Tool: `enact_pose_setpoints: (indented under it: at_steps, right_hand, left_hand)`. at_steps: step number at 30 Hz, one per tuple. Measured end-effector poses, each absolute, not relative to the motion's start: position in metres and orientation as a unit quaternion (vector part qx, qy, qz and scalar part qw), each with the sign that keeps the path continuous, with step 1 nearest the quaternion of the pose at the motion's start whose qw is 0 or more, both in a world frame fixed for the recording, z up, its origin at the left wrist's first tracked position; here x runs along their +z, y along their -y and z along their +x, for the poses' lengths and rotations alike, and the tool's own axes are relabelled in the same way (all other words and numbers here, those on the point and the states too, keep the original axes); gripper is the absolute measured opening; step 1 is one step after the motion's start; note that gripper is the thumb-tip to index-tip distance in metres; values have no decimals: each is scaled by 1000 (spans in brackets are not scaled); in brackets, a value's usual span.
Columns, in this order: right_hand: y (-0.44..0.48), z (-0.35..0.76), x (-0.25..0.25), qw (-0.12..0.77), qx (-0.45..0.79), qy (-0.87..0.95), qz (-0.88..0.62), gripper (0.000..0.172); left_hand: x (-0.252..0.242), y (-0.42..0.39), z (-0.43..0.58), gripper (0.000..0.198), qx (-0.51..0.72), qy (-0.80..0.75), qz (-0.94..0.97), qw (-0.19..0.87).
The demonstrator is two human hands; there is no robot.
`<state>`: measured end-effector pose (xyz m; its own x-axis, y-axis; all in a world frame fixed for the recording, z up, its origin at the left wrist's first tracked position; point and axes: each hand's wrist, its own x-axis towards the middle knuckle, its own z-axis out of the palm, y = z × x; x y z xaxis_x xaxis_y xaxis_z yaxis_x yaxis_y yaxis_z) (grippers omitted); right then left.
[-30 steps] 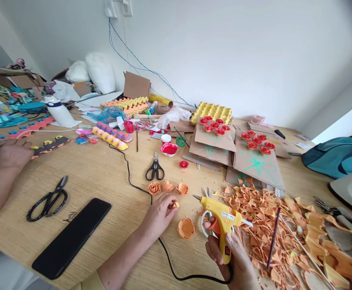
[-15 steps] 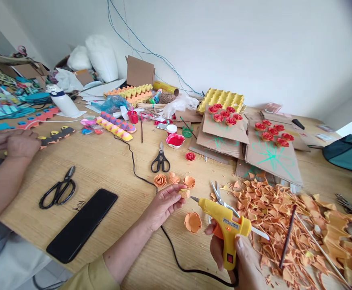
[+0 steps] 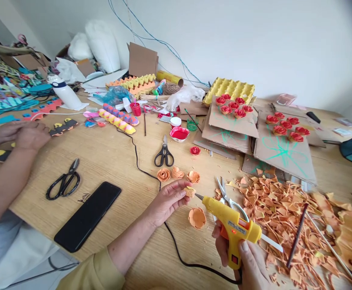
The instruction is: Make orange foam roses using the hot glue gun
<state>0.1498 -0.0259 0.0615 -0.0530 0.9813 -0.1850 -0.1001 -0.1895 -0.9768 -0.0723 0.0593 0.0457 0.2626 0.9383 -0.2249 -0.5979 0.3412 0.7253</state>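
My left hand pinches a small orange paper petal piece just above the wooden table. My right hand grips a yellow hot glue gun, its nozzle touching or almost touching the petal piece. A flat orange paper flower lies between the two hands. Three rolled orange roses sit just beyond my left hand. The gun's black cord runs under my left wrist.
Another person's hands rest at the far left by black scissors and a black phone. A heap of orange paper scraps fills the right. Small scissors, a red paint dish, cardboard with red roses lie behind.
My left hand has lifted the petal piece off the table toward the glue gun. The gun has tilted so its nozzle meets the piece. The view has shifted downward and left.
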Motion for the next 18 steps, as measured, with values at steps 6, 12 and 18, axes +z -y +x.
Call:
enact_pose_setpoints:
  at_steps: [6, 12, 18]
  right_hand:
    - [29, 147, 65, 482, 535, 404, -564, 51]
    - [29, 153, 56, 482, 562, 413, -530, 47]
    - [26, 155, 49, 498, 582, 395, -507, 45]
  left_hand:
    - [49, -59, -72, 38, 507, -339, 264, 747]
    - [51, -58, -70, 37, 503, -335, 276, 747]
    - [46, -58, -70, 37, 508, -334, 267, 748]
